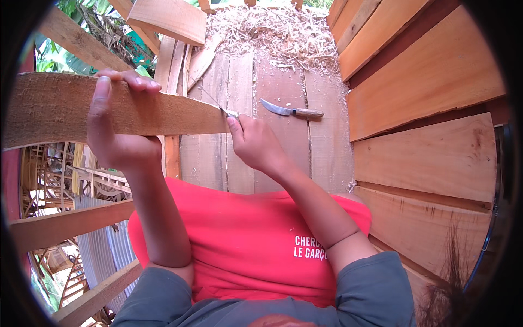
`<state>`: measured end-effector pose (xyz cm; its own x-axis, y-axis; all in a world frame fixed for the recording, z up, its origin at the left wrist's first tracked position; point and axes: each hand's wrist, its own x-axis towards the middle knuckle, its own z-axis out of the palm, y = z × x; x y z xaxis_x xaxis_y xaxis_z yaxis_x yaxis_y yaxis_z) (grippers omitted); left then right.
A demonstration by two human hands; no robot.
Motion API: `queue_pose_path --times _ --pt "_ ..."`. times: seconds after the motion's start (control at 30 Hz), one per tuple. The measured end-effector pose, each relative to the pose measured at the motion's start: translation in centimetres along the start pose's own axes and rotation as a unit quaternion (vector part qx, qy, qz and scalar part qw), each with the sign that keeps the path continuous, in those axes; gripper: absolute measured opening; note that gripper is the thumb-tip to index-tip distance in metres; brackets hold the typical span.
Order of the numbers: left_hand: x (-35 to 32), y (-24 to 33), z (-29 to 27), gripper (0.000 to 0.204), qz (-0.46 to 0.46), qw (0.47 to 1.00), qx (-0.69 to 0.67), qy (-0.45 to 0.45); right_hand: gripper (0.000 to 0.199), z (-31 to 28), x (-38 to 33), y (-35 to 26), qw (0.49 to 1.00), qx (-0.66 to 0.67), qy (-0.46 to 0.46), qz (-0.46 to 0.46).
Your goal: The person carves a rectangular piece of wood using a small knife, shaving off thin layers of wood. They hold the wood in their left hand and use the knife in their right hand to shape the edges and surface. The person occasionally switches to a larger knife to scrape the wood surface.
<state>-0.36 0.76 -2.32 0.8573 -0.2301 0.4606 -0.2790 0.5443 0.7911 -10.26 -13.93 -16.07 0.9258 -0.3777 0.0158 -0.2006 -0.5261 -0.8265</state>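
Note:
A long wooden board (54, 106) comes in from the left and narrows toward its end beside my right hand. Its upper edge is curved. My left hand (117, 122) grips the board, the thumb upright across the front face and fingertips curling over the top edge. Closed around a thin-bladed knife (231, 113), my right hand (256, 141) is at the narrow end of the board. The blade shows nearly edge-on, pointing up and left along the board's top edge; the handle is hidden in my fist. A second knife (280, 108), curved with a wooden handle (309, 113), lies on the plank floor.
Pale wood shavings (272, 32) are heaped at the far end of the plank floor (278, 158). A wooden block (169, 20) sits at the upper left. Plank walls (425, 158) rise on the right, wooden rails (71, 223) on the left. Red cloth (245, 234) covers my lap.

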Motion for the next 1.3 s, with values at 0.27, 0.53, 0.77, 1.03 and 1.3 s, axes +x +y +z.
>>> queue_pose_path --times 0.27,0.53,0.77,1.03,1.3 --pt "0.6 -0.3 0.0 0.028 0.006 0.997 0.03 0.072 0.044 1.6 0.5 3.6 1.0 0.001 0.001 0.007" --pt "0.3 -0.1 0.6 0.027 0.002 0.994 0.054 0.098 0.041 0.5 -0.9 0.5 0.999 -0.034 -0.012 0.022" --pt "0.2 -0.1 0.6 0.026 -0.001 0.998 0.022 0.065 0.041 1.9 0.6 2.4 0.999 -0.035 0.028 0.03" --pt "0.1 0.1 1.3 0.026 0.01 0.992 0.05 0.12 0.043 1.7 0.1 3.2 0.999 -0.025 -0.001 0.02" --pt "0.5 -0.3 1.4 0.029 0.037 0.977 0.119 0.175 0.041 1.4 -0.1 2.9 0.998 -0.062 -0.002 0.034"
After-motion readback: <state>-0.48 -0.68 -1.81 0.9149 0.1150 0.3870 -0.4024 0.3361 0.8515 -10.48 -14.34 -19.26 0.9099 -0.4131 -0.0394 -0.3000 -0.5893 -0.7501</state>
